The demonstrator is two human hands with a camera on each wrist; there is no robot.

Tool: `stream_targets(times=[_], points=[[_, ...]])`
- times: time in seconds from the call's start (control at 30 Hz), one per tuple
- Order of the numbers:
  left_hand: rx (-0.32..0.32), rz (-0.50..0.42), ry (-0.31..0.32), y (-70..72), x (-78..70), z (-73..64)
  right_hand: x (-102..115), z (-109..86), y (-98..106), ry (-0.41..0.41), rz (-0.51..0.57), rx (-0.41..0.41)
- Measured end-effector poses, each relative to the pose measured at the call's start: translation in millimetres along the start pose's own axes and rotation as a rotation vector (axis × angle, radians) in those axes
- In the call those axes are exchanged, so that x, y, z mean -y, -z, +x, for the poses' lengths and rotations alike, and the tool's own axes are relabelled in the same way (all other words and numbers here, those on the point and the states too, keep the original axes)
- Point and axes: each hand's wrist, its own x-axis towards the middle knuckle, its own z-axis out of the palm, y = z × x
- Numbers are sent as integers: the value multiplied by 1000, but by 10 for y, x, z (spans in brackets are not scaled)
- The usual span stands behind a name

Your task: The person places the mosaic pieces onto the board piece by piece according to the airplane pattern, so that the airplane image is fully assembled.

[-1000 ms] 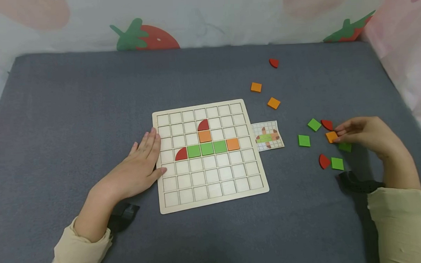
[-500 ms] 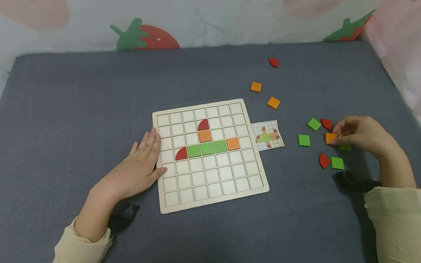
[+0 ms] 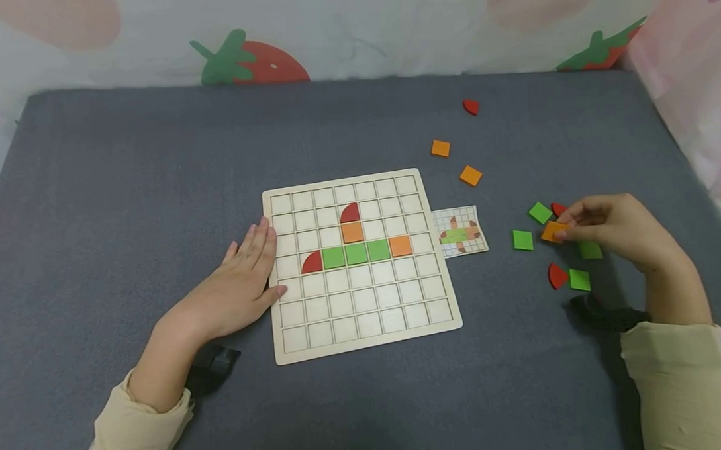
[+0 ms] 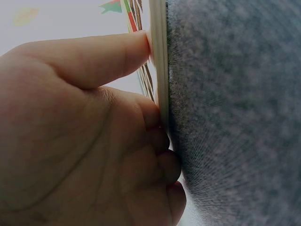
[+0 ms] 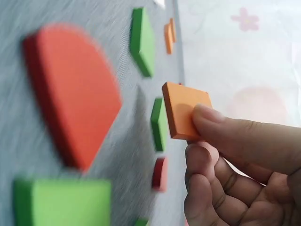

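My right hand pinches an orange square tile between thumb and fingers; the right wrist view shows it lifted off the cloth. Green tiles and red quarter-round pieces lie around and below that hand. My left hand rests with straight fingers along the left edge of a wooden grid board. In the left wrist view the thumb touches the board's edge. On the board sit a row of green squares, two orange squares and two red quarter-rounds.
A printed pattern card pokes out from under the board's right side. Beyond it lie two loose orange tiles and a red quarter-round. Grey cloth covers the table, with a strawberry-print curtain behind.
My right hand has picked the orange tile up from among the loose pieces and moved it slightly left and away from me. The left hand and the board stay in place.
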Motion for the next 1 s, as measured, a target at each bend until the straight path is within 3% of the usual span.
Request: stream_targets(times=[0.2,0.5,1.0], points=[[5,1,-1,3,7,16,193,22,-79,29,30,-20],[6,-17,-16,13,34,-2,499,148,-302,147,53,22],[-1,-8,-14,17,13,-10,952,351,-612,211,105,190]])
